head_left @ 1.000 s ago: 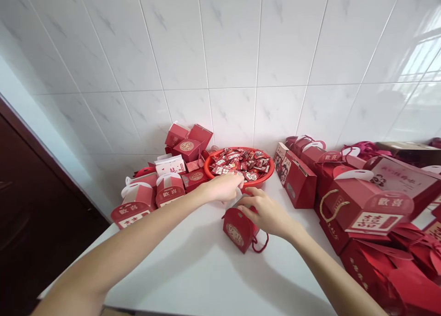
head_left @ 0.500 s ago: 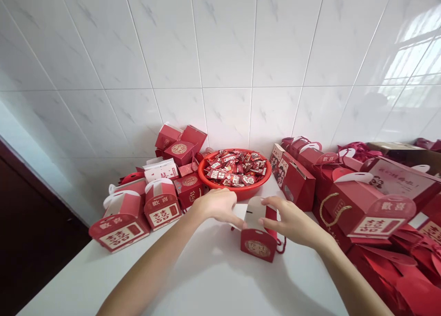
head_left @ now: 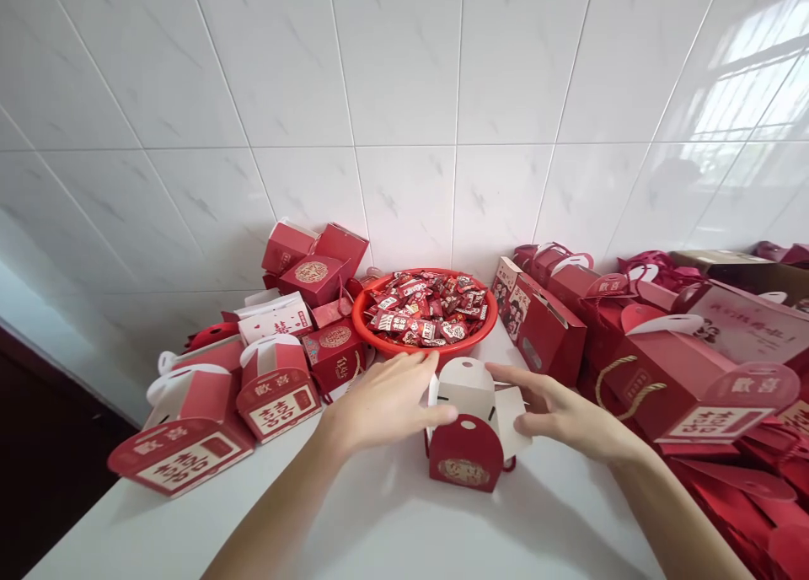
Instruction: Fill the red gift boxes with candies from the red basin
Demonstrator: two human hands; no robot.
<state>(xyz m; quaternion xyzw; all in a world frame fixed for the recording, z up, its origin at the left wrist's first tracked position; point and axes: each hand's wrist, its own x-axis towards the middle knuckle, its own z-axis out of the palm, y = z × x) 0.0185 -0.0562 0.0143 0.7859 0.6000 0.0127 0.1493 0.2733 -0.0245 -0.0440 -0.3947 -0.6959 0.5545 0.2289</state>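
— The left hand [head_left: 385, 403]: how does it look on your feed?
— Released, fingers loosely spread, thumb by the front flap [head_left: 464, 437] of the open red box [head_left: 464, 472].
— And the right hand [head_left: 562, 413]?
— I see it at the white right flap [head_left: 509, 413]; whether it pinches, I can't tell.
— Where's that box?
— Upright on the table [head_left: 379, 512], between my two hands, just in front of the red basin [head_left: 359, 314] heaped with small wrapped packets [head_left: 430, 306]. Printed boxes [head_left: 279, 399] stand left, a pile of handled boxes [head_left: 679, 378] right
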